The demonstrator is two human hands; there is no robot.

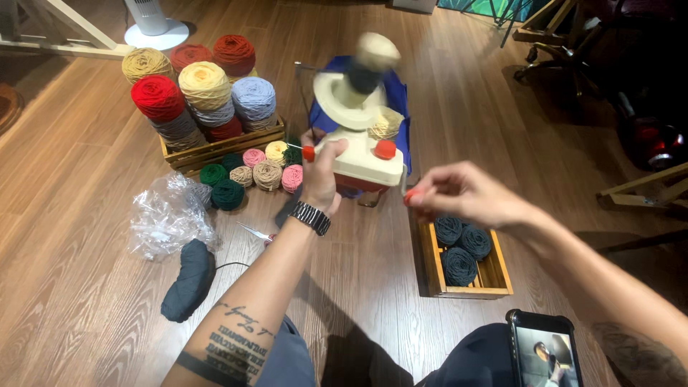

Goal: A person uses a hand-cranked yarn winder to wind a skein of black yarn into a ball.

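Observation:
A cream yarn winder (362, 147) with red knobs stands on a blue stool; its top spindle, carrying dark yarn, is blurred. My left hand (320, 172), with a black watch on the wrist, rests against the winder's left side by a red knob (308, 152). My right hand (459, 193) pinches the small red crank knob (410, 195) at the winder's right. A dark yarn strand leads from a dark blue-grey skein (189, 279) on the floor at the left.
A wooden crate (215, 147) holds large yarn cones, with small yarn balls in front. A small wooden box (466, 276) holds three dark yarn balls. Crumpled plastic (168, 215), scissors (254, 231) and a phone (545, 351) on my knee lie nearby.

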